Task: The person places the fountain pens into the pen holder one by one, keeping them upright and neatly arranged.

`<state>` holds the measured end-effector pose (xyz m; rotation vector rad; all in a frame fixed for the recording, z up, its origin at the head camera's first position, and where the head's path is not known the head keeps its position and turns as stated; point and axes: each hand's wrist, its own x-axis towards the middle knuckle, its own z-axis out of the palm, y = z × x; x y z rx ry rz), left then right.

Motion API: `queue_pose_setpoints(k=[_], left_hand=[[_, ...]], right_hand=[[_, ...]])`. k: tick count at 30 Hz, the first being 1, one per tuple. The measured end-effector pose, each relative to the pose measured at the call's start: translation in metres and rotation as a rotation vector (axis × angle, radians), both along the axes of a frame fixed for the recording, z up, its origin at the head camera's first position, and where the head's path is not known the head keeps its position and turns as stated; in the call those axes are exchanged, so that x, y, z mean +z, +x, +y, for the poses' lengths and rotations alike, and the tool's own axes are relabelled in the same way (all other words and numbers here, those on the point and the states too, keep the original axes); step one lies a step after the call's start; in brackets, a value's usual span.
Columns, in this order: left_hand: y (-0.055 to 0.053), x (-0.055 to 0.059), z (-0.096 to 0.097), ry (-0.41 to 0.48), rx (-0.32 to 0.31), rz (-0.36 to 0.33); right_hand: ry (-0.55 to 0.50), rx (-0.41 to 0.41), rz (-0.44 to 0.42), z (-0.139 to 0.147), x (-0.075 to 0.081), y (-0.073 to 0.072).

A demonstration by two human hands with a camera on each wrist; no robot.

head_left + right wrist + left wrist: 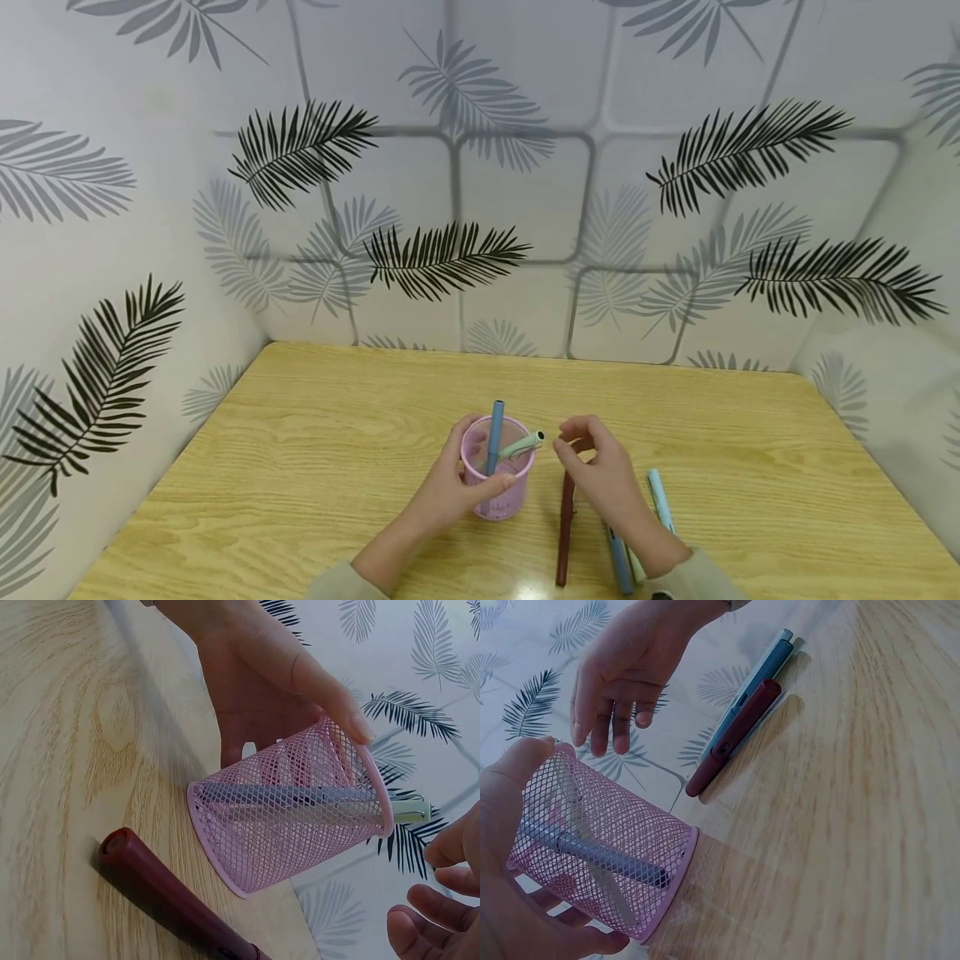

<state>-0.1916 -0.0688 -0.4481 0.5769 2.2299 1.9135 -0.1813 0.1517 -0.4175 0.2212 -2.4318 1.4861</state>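
Observation:
My left hand (pixel 448 490) holds a pink mesh pen cup (pixel 512 498) around its side, thumb near the rim. The cup's base is at the tabletop. Inside it a blue pen (pixel 496 429) stands nearly upright, and a pale green pen (pixel 522 446) leans to the right past the rim. Just right of that pen's end is my right hand (pixel 606 473), fingers loosely bent with nothing between them. Below the right hand a dark red pen (pixel 562 542) lies on the table; the right wrist view shows this dark red pen (pixel 172 896) close to the cup.
Under and beside the right forearm lie a blue pen (pixel 620 560), a pale green pen (pixel 637 568) partly hidden, and a light blue pen (pixel 660 498). The wooden table (pixel 360 417) meets a leaf-patterned wall (pixel 517 208) at the back.

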Motion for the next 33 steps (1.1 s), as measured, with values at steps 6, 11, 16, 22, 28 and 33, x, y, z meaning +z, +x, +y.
queue_pose_setpoints(k=[6,11,16,22,28,33], left_hand=[[-0.001,-0.001,-0.001,0.004,-0.008,0.005],[0.001,0.0,-0.001,0.001,-0.007,0.014],[0.008,0.013,0.0,0.01,-0.014,0.008],[0.009,0.016,0.001,0.01,-0.01,0.0],[0.004,0.004,0.001,0.008,-0.003,0.002],[0.002,0.001,0.0,0.007,-0.001,0.0]], right_hand=[[0.005,-0.034,0.012,0.01,-0.003,0.001],[0.014,-0.056,0.008,0.017,-0.003,0.005],[0.002,-0.073,-0.02,0.025,-0.002,0.009],[0.036,-0.098,-0.041,0.035,-0.005,0.01],[0.055,-0.114,-0.033,0.045,-0.006,0.012],[0.076,-0.135,-0.007,0.052,-0.009,0.014]])
